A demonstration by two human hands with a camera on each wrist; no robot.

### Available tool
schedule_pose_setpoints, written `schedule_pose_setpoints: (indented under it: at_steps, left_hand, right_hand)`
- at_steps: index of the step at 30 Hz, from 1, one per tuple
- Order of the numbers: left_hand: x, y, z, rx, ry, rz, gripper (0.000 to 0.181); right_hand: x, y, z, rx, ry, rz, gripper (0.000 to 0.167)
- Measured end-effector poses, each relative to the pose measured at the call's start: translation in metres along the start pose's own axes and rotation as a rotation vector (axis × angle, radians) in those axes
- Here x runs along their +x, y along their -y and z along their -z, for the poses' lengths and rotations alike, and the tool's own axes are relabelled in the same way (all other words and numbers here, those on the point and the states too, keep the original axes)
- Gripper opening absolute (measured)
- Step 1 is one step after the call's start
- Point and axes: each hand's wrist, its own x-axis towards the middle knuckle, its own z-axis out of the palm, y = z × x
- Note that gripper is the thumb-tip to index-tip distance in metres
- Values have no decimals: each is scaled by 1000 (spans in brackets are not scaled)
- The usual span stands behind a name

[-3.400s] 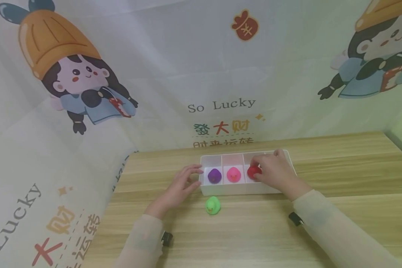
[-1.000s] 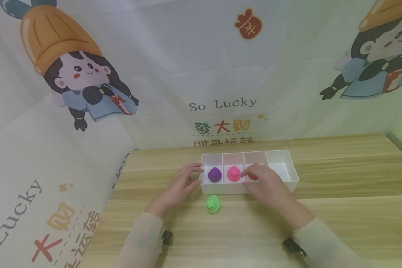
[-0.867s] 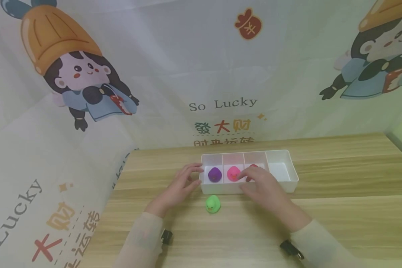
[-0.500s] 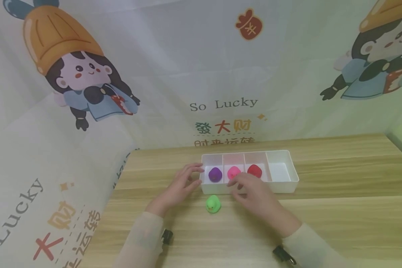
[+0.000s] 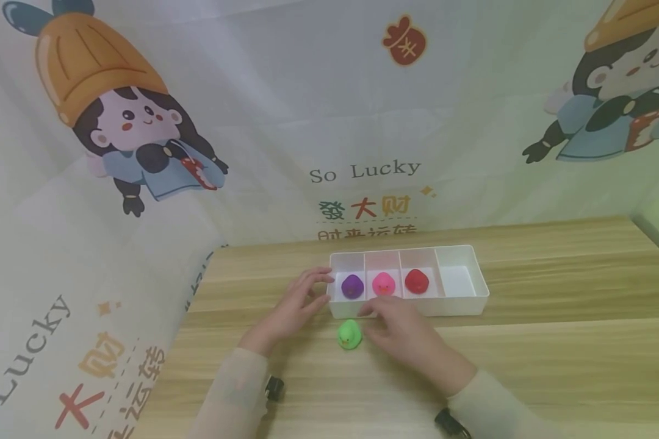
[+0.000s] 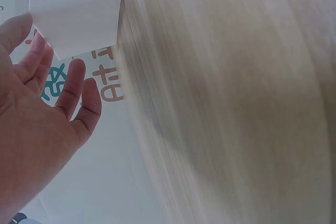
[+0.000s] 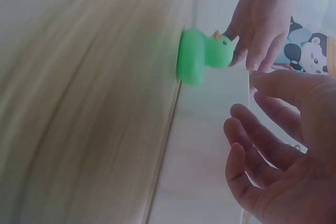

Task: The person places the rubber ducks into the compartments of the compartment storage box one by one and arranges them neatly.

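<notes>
A green rubber duck sits on the wooden table just in front of the white divided box. My right hand hovers beside it on the right, thumb and fingers apart, holding nothing; the right wrist view shows a gap between the fingers and the duck. At the box's left end, my left hand touches the wall with relaxed fingertips. Inside the box, from left, lie a purple duck, a pink duck and a red duck, each in its own compartment; the rightmost compartment holds nothing.
The wooden table spreads around the box. Behind and to the left hangs a printed white cloth with cartoon figures and lettering. Black wrist devices are worn under both sleeves.
My right hand has released the red duck in the third compartment and moved left and toward me, out of the box, to the green duck. My left hand has stayed at the box.
</notes>
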Motion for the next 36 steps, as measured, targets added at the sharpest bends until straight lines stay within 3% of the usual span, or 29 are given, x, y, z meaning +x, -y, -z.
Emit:
schedule_pose_setpoints:
  at_steps: [13,20,36]
  left_hand:
    - [0,0,0,9,8,3,34]
    - [1,2,0,38,2,18,33]
    - [2,2,-1,12,4,9,33]
  right_hand:
    - [5,9,-20,-36,65,16,32]
    - [6,13,-26,-64,95,-12,33]
    - [9,15,-33,-154,76,33,29]
